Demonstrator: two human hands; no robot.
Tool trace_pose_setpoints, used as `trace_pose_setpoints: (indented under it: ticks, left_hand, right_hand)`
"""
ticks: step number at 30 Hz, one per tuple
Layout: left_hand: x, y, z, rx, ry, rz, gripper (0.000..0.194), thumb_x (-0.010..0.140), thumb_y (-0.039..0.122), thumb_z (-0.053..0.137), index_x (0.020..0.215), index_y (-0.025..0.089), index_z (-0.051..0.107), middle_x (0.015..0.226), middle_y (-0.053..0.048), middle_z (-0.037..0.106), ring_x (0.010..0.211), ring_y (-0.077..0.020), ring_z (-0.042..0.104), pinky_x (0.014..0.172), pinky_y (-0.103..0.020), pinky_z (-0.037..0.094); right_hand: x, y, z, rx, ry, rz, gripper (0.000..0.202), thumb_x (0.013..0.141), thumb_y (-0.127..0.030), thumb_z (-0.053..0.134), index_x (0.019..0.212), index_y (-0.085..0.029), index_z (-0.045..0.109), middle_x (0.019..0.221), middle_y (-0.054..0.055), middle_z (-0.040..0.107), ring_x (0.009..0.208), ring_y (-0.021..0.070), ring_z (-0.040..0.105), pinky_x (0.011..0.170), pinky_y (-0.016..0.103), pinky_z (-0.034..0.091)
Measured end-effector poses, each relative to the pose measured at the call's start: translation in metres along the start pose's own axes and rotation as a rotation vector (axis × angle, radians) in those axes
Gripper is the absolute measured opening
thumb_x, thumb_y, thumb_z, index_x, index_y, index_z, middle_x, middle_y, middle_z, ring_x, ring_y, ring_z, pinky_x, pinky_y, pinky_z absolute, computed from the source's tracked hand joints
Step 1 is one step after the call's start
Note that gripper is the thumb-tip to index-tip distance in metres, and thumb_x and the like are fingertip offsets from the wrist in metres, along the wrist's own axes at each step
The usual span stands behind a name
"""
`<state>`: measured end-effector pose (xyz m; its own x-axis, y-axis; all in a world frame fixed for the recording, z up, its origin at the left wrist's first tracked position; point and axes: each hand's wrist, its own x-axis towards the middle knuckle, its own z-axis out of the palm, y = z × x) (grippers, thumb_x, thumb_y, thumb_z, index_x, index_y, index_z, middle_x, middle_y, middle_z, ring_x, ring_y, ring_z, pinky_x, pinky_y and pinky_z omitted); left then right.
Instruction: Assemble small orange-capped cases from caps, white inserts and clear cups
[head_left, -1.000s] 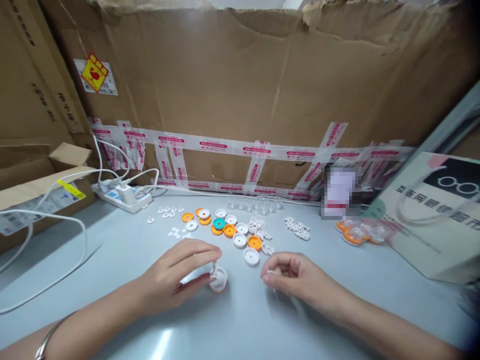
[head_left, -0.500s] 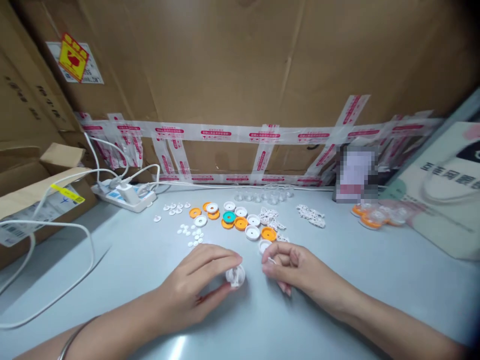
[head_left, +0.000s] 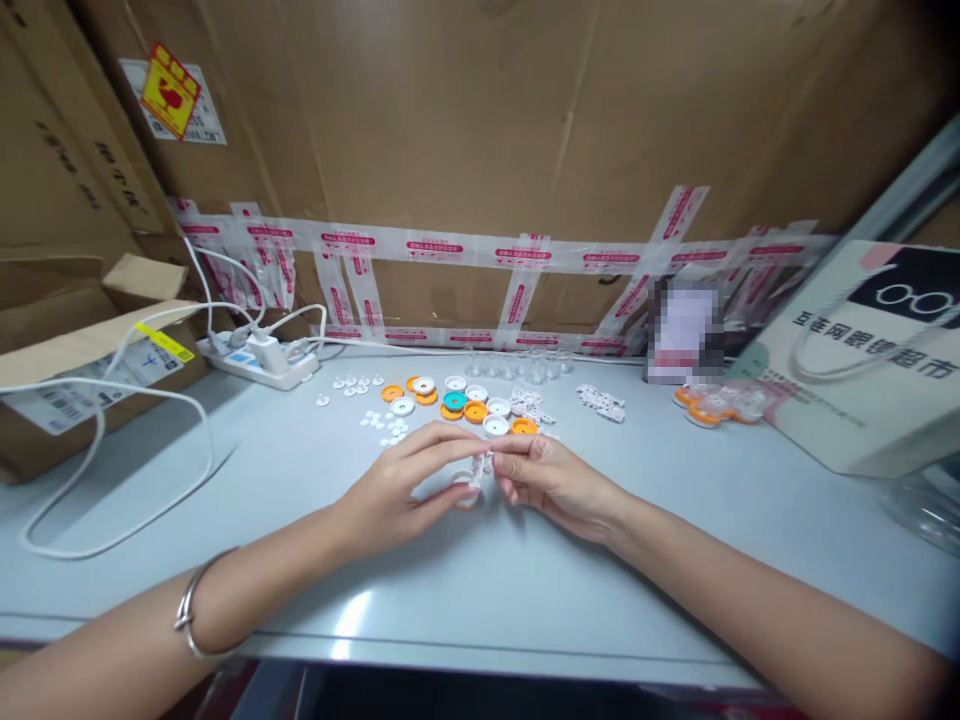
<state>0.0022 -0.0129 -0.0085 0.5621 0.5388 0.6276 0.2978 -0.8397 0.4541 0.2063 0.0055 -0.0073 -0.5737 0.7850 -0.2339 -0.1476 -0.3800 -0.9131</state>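
Between the thumb and fingers of my left hand (head_left: pixel 420 490) is a small clear and white round piece (head_left: pixel 469 485), with a bit of orange at its lower edge. My right hand (head_left: pixel 544 480) meets it from the right, its fingertips pinched at the piece; whatever they grip is too small to name. Just beyond the hands lie several white rings (head_left: pixel 496 425), orange rings (head_left: pixel 475 411) and a teal disc (head_left: pixel 454 401). White patterned pieces (head_left: pixel 531 404) lie beside the rings. Several small white discs (head_left: pixel 371 420) are scattered to the left.
Clear domes (head_left: pixel 517 368) line the table's back. A power strip (head_left: pixel 277 368) with white cables and an open cardboard box (head_left: pixel 90 370) stand left. At right are a phone (head_left: pixel 682 335), orange and clear pieces (head_left: pixel 720 402) and a paper bag (head_left: pixel 847 400).
My right hand has moved left to meet the piece in my left hand. The camera view has shifted, and the table's front edge now shows.
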Motion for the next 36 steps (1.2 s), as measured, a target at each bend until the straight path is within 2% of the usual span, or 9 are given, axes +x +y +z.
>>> trace_pose_setpoints:
  ticks: [4,6,11,16,21,26,36]
  left_hand:
    - [0.002,0.0,0.001,-0.003,-0.083,0.057,0.039,0.083,0.012,0.055,0.121,0.021,0.051,0.111,-0.009,0.057,0.105,-0.0175,0.053,0.09,-0.032,0.046]
    - [0.004,0.003,0.0,0.018,-0.086,0.089,0.037,0.083,0.014,0.057,0.119,0.02,0.052,0.108,-0.008,0.06,0.101,-0.0172,0.055,0.088,-0.032,0.046]
    - [0.006,0.01,0.002,0.085,0.027,0.089,0.035,0.079,0.02,0.063,0.112,0.016,0.053,0.102,-0.009,0.063,0.094,-0.0167,0.058,0.085,-0.032,0.046]
    - [0.003,0.014,0.003,0.129,0.063,0.111,0.025,0.079,0.022,0.062,0.102,0.016,0.056,0.093,-0.006,0.063,0.088,-0.0162,0.058,0.081,-0.031,0.046]
    - [0.002,0.016,0.003,0.15,0.045,0.067,0.026,0.08,0.021,0.061,0.104,0.015,0.055,0.096,-0.006,0.062,0.091,-0.0156,0.057,0.083,-0.03,0.045]
    - [-0.002,0.012,0.005,0.21,0.028,0.037,0.026,0.081,0.022,0.059,0.106,0.016,0.055,0.099,-0.007,0.061,0.095,-0.0175,0.055,0.088,-0.034,0.043]
    - [-0.002,0.01,0.001,0.228,0.037,0.041,0.025,0.081,0.021,0.06,0.105,0.017,0.055,0.096,-0.007,0.06,0.093,-0.0184,0.054,0.084,-0.035,0.044]
  right_hand:
    - [-0.006,0.004,0.004,-0.028,-0.05,-0.039,0.022,0.068,-0.031,0.074,0.083,-0.016,0.069,0.074,0.0,0.066,0.07,0.009,0.064,0.068,0.019,0.05]
    - [-0.008,0.005,0.004,-0.048,-0.044,-0.084,0.024,0.067,-0.032,0.075,0.082,-0.016,0.07,0.077,0.002,0.068,0.076,0.0116,0.065,0.073,0.022,0.05]
    - [-0.009,0.008,0.005,-0.034,0.005,-0.182,0.027,0.062,-0.033,0.078,0.082,-0.017,0.07,0.076,0.0,0.069,0.07,0.0095,0.064,0.071,0.022,0.05]
    - [-0.008,0.013,0.012,-0.04,-0.012,-0.252,0.024,0.062,-0.034,0.078,0.074,-0.016,0.067,0.075,0.001,0.07,0.073,0.0095,0.064,0.076,0.022,0.049]
    - [-0.005,0.013,0.016,0.0,0.007,-0.271,0.024,0.058,-0.032,0.08,0.071,-0.017,0.066,0.071,0.0,0.069,0.073,0.011,0.065,0.073,0.023,0.05]
    - [-0.002,0.015,0.016,0.028,0.036,-0.244,0.025,0.058,-0.032,0.081,0.072,-0.016,0.067,0.071,0.0,0.069,0.076,0.0121,0.065,0.073,0.023,0.05]
    - [-0.006,0.015,0.018,0.031,0.031,-0.226,0.019,0.063,-0.029,0.077,0.076,-0.016,0.069,0.076,0.001,0.07,0.08,0.0126,0.065,0.086,0.03,0.049]
